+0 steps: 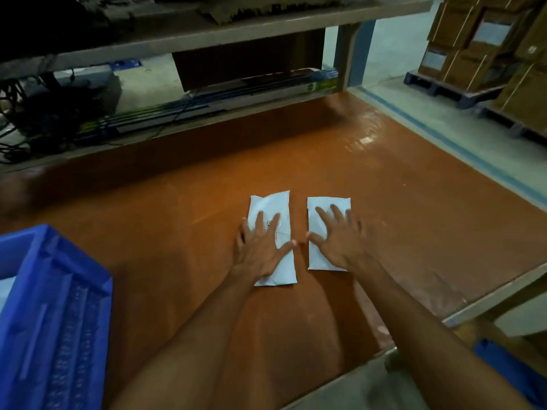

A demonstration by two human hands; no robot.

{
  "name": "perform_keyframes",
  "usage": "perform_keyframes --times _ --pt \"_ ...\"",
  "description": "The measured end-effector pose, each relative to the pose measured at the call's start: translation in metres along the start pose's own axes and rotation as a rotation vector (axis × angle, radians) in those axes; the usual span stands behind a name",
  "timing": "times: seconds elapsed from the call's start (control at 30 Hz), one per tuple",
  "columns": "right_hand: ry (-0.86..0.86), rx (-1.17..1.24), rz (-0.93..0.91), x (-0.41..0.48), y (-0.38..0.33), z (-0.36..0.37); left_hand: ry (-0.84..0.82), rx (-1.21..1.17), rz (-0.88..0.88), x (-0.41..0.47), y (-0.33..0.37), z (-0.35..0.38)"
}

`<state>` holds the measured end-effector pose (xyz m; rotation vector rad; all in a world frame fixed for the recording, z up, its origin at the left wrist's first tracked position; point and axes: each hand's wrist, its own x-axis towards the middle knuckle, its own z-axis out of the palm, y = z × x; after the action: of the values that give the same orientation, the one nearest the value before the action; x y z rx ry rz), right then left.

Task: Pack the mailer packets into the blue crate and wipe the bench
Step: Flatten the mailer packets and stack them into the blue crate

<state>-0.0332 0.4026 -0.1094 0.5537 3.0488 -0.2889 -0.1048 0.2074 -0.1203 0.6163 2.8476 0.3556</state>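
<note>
Two white mailer packets lie side by side on the orange bench [177,202]. My left hand [262,247] rests flat on the left packet [273,205], fingers spread, thumb on its right edge. My right hand [340,238] lies flat on the right packet [318,258], fingers spread. The blue crate [59,306] stands at the bench's near left corner; something pale shows inside at its left edge.
A grey shelf [236,28] runs above the back of the bench, with cables and flat items behind the bench's far edge. Stacked cardboard boxes on a pallet [488,54] stand on the floor at the far right. The bench's right edge drops to the floor.
</note>
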Motion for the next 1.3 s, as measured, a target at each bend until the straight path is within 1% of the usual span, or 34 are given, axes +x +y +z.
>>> perform_keyframes --times 0.07,0.17,0.3,0.33,0.47,0.5,0.57,0.63,0.7,0.8,0.83,0.87,0.93,1.0,1.07,1.13,1.2,1.3 --pt "0.003 -0.019 0.004 -0.002 -0.002 0.019 0.003 0.074 0.012 -0.003 0.014 0.014" --pt "0.064 -0.024 -0.02 -0.01 -0.003 0.033 0.118 0.09 0.036 -0.013 0.027 0.024" --pt "0.076 -0.051 -0.085 -0.021 -0.004 0.034 0.135 0.093 0.053 -0.027 0.03 0.024" --pt "0.062 -0.056 -0.097 -0.024 -0.005 0.035 0.131 0.109 0.062 -0.029 0.029 0.026" --pt "0.028 -0.063 -0.139 -0.044 -0.016 0.031 -0.016 0.253 0.168 -0.037 0.012 0.03" --pt "0.03 -0.058 -0.15 -0.049 -0.019 0.029 -0.005 0.32 0.196 -0.04 0.008 0.026" --pt "0.061 0.005 -0.156 -0.058 -0.028 0.021 0.052 0.399 0.212 -0.048 -0.002 0.013" --pt "0.106 0.093 -0.157 -0.063 -0.048 0.004 0.161 0.41 0.204 -0.059 -0.007 -0.021" --pt "0.186 0.146 -0.205 -0.067 -0.078 -0.022 0.329 0.325 0.17 -0.073 -0.011 -0.067" --pt "0.328 0.216 -0.298 -0.078 -0.14 -0.073 0.652 0.156 0.104 -0.11 -0.026 -0.146" --pt "0.369 0.247 -0.338 -0.083 -0.164 -0.09 0.747 0.121 0.089 -0.129 -0.036 -0.172" --pt "0.413 0.277 -0.38 -0.091 -0.19 -0.104 0.8 0.106 0.066 -0.15 -0.05 -0.195" --pt "0.491 0.324 -0.472 -0.111 -0.245 -0.126 0.808 0.141 -0.003 -0.189 -0.091 -0.233" --pt "0.515 0.36 -0.569 -0.139 -0.305 -0.135 0.789 0.169 -0.065 -0.231 -0.148 -0.256" --pt "0.504 0.399 -0.67 -0.169 -0.364 -0.133 0.776 0.209 -0.088 -0.275 -0.211 -0.269" --pt "0.474 0.414 -0.731 -0.197 -0.417 -0.123 0.766 0.23 -0.12 -0.317 -0.269 -0.27" --pt "0.374 0.398 -0.728 -0.221 -0.461 -0.108 0.743 0.256 -0.161 -0.353 -0.318 -0.267" --pt "0.262 0.315 -0.707 -0.243 -0.502 -0.083 0.69 0.287 -0.15 -0.381 -0.369 -0.254"
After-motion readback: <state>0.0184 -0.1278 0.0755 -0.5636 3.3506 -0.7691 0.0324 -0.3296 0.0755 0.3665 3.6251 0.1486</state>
